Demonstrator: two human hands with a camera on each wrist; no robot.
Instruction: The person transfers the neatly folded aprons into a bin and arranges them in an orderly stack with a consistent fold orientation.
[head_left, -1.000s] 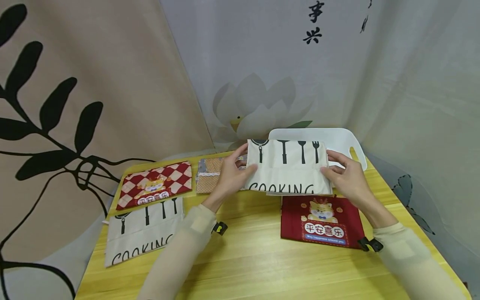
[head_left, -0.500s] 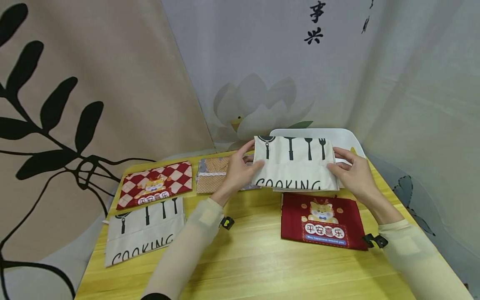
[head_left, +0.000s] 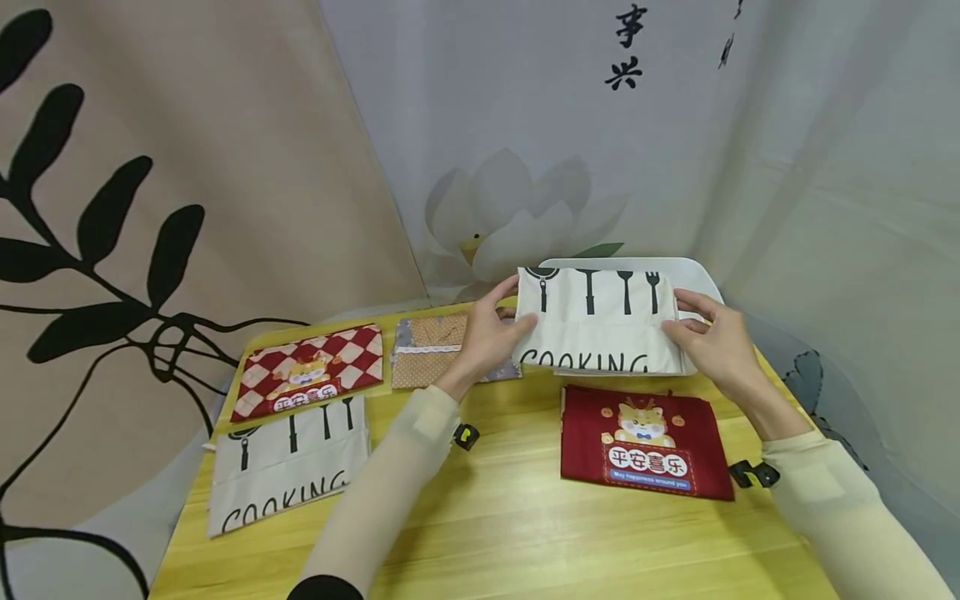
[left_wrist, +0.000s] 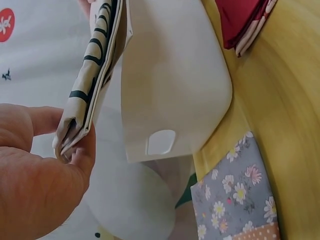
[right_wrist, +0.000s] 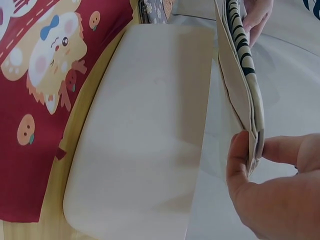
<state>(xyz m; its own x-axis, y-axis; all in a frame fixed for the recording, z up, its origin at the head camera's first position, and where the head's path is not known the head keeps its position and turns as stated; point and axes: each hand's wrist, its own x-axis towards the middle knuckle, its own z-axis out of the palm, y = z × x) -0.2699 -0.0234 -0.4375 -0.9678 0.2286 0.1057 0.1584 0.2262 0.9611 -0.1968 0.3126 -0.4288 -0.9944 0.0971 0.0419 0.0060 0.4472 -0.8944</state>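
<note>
A folded cream cloth [head_left: 597,321] printed with black utensils and "COOKING" is held in the air above a white tray [head_left: 693,271] at the table's back right. My left hand [head_left: 489,337] pinches its left edge [left_wrist: 75,135] between thumb and fingers. On the other side my right hand [head_left: 712,342] pinches the right edge [right_wrist: 252,145]. In the wrist views the cloth [right_wrist: 240,75] hangs clear above the tray [left_wrist: 170,90], whose white surface [right_wrist: 145,130] lies below it.
On the yellow table [head_left: 510,517] lie a dark red folded cloth with a cartoon animal [head_left: 647,442], a floral and dotted cloth [head_left: 431,350], a red checked cloth [head_left: 311,371] and another "COOKING" cloth [head_left: 288,462]. Printed curtains hang behind.
Both hands have carried the cream cloth up and to the back right, from over the table's middle to above the white tray.
</note>
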